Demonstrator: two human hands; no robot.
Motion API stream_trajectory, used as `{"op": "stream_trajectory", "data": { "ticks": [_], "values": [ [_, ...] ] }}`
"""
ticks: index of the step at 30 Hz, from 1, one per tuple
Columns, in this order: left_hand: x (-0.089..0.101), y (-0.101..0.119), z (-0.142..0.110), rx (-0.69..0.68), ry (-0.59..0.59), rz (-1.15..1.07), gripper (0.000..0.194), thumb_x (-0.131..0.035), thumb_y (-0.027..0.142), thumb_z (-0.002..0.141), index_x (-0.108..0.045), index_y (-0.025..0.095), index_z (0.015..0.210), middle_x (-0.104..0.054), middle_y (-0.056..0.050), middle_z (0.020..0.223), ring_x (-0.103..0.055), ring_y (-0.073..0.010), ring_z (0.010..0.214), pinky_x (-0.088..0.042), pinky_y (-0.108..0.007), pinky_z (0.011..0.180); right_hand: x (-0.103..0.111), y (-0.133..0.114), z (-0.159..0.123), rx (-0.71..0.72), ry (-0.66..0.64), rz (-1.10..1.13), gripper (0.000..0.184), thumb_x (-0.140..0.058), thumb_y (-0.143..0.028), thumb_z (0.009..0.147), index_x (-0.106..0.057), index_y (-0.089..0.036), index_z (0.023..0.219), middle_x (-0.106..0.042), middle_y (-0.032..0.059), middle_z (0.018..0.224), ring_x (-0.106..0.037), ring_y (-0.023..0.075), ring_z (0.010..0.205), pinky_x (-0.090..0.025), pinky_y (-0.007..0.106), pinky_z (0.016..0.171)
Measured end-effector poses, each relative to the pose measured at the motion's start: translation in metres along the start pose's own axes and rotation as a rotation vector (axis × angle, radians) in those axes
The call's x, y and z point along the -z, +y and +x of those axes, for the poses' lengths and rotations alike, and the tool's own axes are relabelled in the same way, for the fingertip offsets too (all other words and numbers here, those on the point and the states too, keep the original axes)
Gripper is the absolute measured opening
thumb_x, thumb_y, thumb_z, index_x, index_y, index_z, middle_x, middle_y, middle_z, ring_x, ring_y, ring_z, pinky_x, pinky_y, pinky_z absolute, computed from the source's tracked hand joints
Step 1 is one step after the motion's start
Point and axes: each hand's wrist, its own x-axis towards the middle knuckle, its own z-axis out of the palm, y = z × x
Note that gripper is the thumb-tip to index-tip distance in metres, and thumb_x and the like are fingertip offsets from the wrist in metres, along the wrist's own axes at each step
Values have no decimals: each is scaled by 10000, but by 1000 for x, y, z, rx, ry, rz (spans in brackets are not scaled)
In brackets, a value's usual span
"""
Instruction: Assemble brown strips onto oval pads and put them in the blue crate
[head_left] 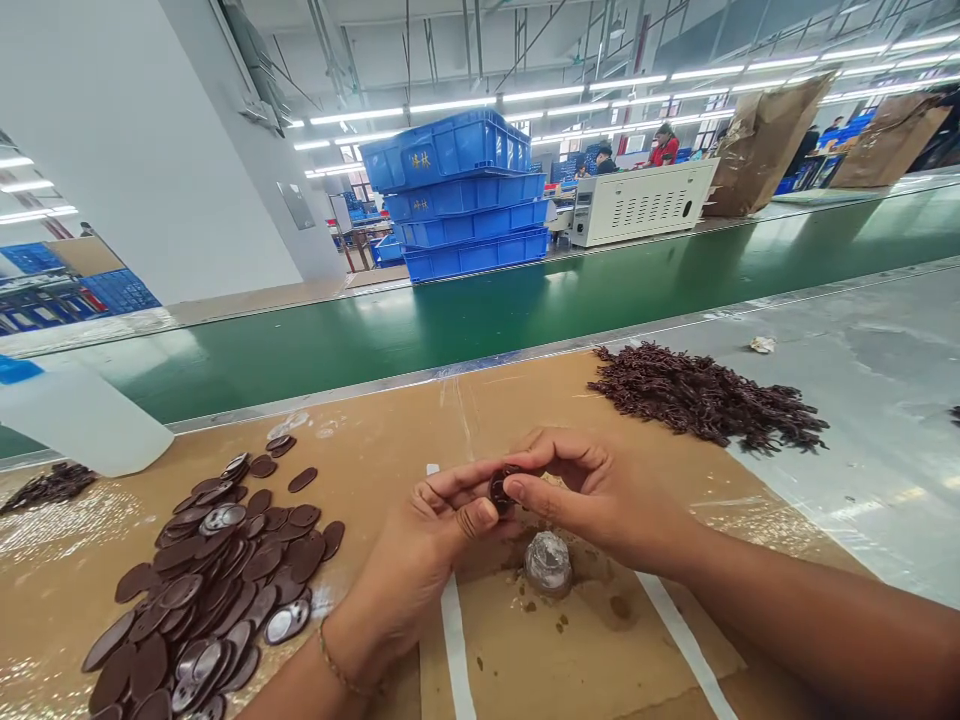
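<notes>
- The left hand [420, 560] and right hand [600, 495] both pinch a dark brown oval disc [504, 488] between thumbs and fingertips.
- A silvery lump [548, 562] sits on the bench [600, 650] just below the hands.
- A heap of brown discs [210, 600], some silver-faced, lies left of the left hand.
- A heap of dark brown scraps [701, 395] lies beyond the right hand.
- A white plastic bottle [75, 415] lies well beyond the left hand.

Long white ceiling light strips [450, 105] brighten the hall, and glare streaks the green conveyor belt [450, 325]. A soft shadow lies under the person's right hand [592, 490], and wide-angle distortion bends the edges.
</notes>
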Motion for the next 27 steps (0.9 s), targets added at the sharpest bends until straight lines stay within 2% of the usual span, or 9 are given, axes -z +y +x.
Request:
{"op": "stream_trajectory", "data": {
  "ticks": [6,13,20,27],
  "values": [
    [0,0,1,6,-12,-36,260,-746,197,804,-757,214,1063,-752,-74,1083,-677,-160,953,-540,-243,852,-1,2,-1,-3,-2,36,158,-728,-334,796,-682,-188,836,-719,33,872,-683,159,771,-581,337,723],
    [1,-1,0,5,-1,-39,259,-759,195,791,-760,204,1050,-749,-78,1075,-676,-159,927,-555,-249,827,0,-1,0,-18,0,26,181,-736,-355,785,-686,-186,829,-727,43,872,-670,165,794,-574,323,712],
    [3,-3,2,-2,-50,-42,276,-745,203,808,-751,211,1083,-739,-80,1114,-675,-156,955,-551,-223,825,-1,0,1,-45,-10,54,155,-724,-334,791,-683,-190,834,-724,35,873,-656,147,786,-573,294,694],
    [4,-3,0,-4,-42,-32,289,-743,202,811,-746,226,1099,-742,-72,1116,-676,-150,958,-557,-224,834,1,1,-1,-22,-5,38,126,-725,-316,797,-687,-200,829,-715,26,872,-662,156,794,-563,325,729]
  ]
}}
